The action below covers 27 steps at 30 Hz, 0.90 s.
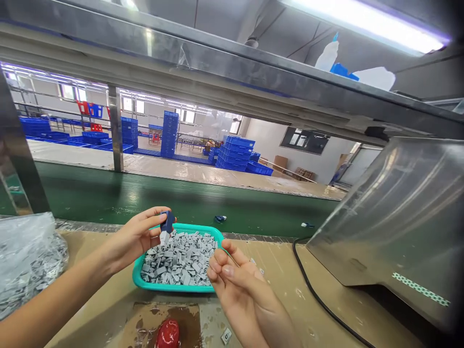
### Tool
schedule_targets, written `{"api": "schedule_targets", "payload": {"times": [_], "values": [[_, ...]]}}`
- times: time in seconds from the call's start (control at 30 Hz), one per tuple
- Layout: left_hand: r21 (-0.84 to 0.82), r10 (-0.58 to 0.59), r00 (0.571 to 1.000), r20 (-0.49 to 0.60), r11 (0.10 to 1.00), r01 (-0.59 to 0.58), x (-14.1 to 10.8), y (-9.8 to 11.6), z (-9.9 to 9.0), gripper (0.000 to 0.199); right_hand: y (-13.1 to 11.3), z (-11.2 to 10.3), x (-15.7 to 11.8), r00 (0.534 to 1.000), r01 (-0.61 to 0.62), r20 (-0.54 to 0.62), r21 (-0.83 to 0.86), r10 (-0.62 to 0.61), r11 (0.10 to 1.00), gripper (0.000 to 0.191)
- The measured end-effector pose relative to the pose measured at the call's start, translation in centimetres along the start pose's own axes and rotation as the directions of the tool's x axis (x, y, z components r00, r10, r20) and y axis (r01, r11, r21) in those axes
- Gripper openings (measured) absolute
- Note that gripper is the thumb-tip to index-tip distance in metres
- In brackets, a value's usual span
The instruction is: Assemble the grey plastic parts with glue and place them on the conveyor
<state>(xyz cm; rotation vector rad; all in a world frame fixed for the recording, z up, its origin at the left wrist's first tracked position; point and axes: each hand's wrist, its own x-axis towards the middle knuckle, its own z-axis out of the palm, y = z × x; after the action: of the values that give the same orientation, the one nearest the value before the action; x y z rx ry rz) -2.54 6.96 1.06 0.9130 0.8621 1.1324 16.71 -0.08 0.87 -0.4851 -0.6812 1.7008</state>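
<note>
My left hand (136,237) pinches a small dark blue plastic part (167,221) with a pale grey end pointing down, above the left side of a teal basket (174,288). Small grey plastic pieces (188,258) fill that basket. In front of its right corner, my right hand (246,290) is closed, with thumb and fingertips brought together. Whatever it may hold is too small or hidden to make out. A shiny red rounded object (168,333) lies on a wet brown board (141,321) nearer to me. One loose grey piece (226,336) rests beside the board.
Behind the basket runs a green conveyor belt (145,193) carrying blue-and-white parts (220,219). A clear bag of grey pieces (32,263) stands at left. At right are a metal housing (391,217) and a black cable (311,285). A metal shelf (224,72) spans overhead.
</note>
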Motion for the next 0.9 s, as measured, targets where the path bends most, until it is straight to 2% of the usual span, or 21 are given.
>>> {"api": "schedule_targets", "payload": {"times": [0.3,0.37,0.4,0.43,0.47,0.5,0.53,0.57,0.6,0.63,0.7,0.77,0.9], "values": [[-0.081,-0.014,0.998,0.057,0.997,0.018,-2.4,0.6,1.2,0.025,1.0,0.2,0.2,0.999,0.022,-0.031,-0.102,-0.025,0.995,0.022],[-0.103,-0.005,0.998,0.06,0.995,0.011,-2.2,0.5,1.0,0.022,0.9,-0.3,0.7,0.996,0.069,-0.035,-0.241,-0.08,0.968,0.023],[-0.117,-0.006,0.998,0.055,0.993,0.013,-2.0,0.5,0.8,0.02,0.7,-0.9,1.2,0.989,0.123,-0.025,-0.371,-0.143,0.92,0.022],[-0.132,-0.015,0.999,0.04,0.991,0.02,-1.6,0.4,0.6,0.019,0.6,-1.6,1.8,0.976,0.186,0.008,-0.54,-0.216,0.821,0.02],[-0.148,-0.033,0.999,0.017,0.988,0.035,-1.3,0.2,0.3,0.019,0.4,-2.5,2.4,0.959,0.239,0.067,-0.715,-0.276,0.657,0.018],[-0.163,-0.057,0.998,-0.011,0.985,0.054,-0.9,0.1,0.1,0.019,0.3,-3.5,3.1,0.938,0.279,0.151,-0.862,-0.311,0.424,0.017],[-0.171,-0.082,0.996,-0.035,0.982,0.075,-0.6,-0.1,-0.2,0.019,0.2,-4.4,3.8,0.942,0.264,0.216,-0.95,-0.256,0.169,0.02],[-0.17,-0.103,0.994,-0.044,0.981,0.094,-0.3,-0.3,-0.4,0.019,0.2,-5.2,4.4,0.957,0.235,0.239,-0.971,-0.163,-0.046,0.026],[-0.158,-0.119,0.992,-0.035,0.981,0.112,-0.1,-0.4,-0.6,0.02,0.1,-5.9,4.9,0.972,0.21,0.227,-0.955,-0.061,-0.212,0.03],[-0.142,-0.125,0.992,-0.009,0.982,0.123,0.1,-0.5,-0.7,0.022,0.1,-6.3,5.4,0.98,0.193,0.196,-0.928,0.025,-0.318,0.033],[-0.115,-0.118,0.991,0.059,0.986,0.124,0.2,-0.8,-0.9,0.033,0.1,-6.5,5.9,0.981,0.188,0.154,-0.894,0.115,-0.406,0.031],[-0.093,-0.105,0.989,0.105,0.989,0.115,0.1,-0.9,-0.9,0.043,0.0,-6.2,6.2,0.978,0.201,0.155,-0.885,0.141,-0.419,0.025],[-0.014,-0.098,0.982,0.162,0.995,0.101,-0.3,-1.1,-0.8,0.037,0.0,-5.6,6.5,0.973,0.224,0.171,-0.856,0.155,-0.466,0.029]]}}
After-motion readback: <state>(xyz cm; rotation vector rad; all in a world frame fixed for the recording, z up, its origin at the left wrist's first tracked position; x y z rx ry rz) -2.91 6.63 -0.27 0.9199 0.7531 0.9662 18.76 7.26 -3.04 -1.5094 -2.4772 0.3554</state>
